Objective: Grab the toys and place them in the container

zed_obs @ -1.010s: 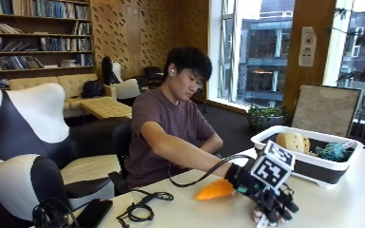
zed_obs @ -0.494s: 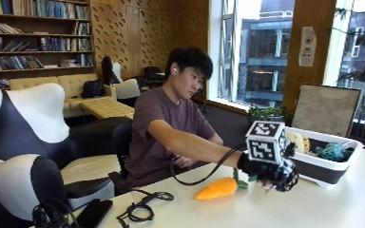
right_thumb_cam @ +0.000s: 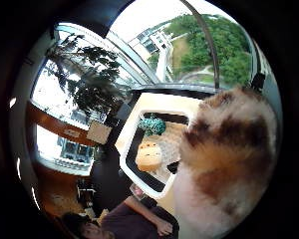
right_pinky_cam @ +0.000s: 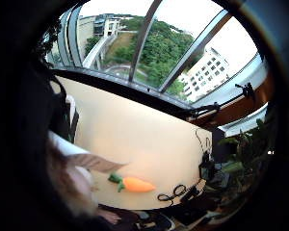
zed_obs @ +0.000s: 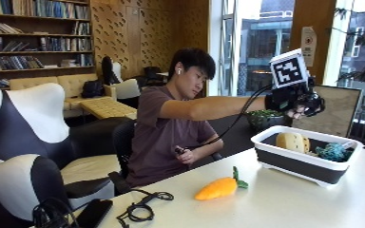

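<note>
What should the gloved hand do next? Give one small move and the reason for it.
Probably lower the gloved right hand toward the container and let go of the furry brown-and-white toy there. The hand is raised above the container's near end, the toy fills the thumb-side palm view, and the container sits below it. The carrot lies on the table.

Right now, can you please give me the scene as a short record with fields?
hand: gloved right hand raised above the container, gripping a furry brown and white toy
container: white and black bin on the table
inside container: a yellow toy, a teal toy
on table: carrot toy, black cables
</note>
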`<state>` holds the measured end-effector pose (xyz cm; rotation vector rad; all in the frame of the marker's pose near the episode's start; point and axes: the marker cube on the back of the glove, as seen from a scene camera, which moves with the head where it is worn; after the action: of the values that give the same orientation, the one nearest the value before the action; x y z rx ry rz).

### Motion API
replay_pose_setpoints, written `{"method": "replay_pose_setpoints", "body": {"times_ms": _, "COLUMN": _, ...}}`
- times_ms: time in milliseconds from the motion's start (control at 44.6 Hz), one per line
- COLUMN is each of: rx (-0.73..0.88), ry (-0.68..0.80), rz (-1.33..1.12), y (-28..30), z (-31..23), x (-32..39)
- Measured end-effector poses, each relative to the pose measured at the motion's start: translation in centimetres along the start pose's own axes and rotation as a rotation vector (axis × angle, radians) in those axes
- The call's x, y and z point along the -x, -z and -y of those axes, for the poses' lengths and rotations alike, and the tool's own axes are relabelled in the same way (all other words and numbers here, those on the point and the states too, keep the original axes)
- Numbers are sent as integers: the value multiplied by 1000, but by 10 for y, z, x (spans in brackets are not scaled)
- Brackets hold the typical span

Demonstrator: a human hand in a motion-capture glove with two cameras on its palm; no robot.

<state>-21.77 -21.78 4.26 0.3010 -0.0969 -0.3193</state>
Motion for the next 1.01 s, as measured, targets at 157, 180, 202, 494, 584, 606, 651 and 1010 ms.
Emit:
{"method": "replay_pose_setpoints", "body": {"times_ms": 157, "rx": 10, "ry": 92, "rz": -90, "y": -21, "z": 12, "x": 51}}
{"method": "replay_pose_setpoints", "body": {"times_ms": 180, "rx": 13, "ry": 111, "rz": -131, "y": -25, "z": 14, "x": 55}}
{"method": "replay_pose_setpoints", "body": {"times_ms": 202, "rx": 17, "ry": 127, "rz": -153, "y": -29, "z": 15, "x": 61}}
{"method": "replay_pose_setpoints", "body": {"times_ms": 494, "rx": 186, "ry": 120, "rz": -283, "y": -72, "z": 16, "x": 114}}
{"method": "replay_pose_setpoints", "body": {"times_ms": 584, "rx": 317, "ry": 94, "rz": -412, "y": -85, "z": 11, "x": 112}}
{"method": "replay_pose_setpoints", "body": {"times_ms": 606, "rx": 333, "ry": 74, "rz": -370, "y": -86, "z": 10, "x": 117}}
{"method": "replay_pose_setpoints", "body": {"times_ms": 651, "rx": 345, "ry": 50, "rz": -277, "y": -84, "z": 10, "x": 125}}
{"method": "replay_pose_setpoints", "body": {"times_ms": 1010, "rx": 339, "ry": -5, "rz": -177, "y": -21, "z": -15, "x": 85}}
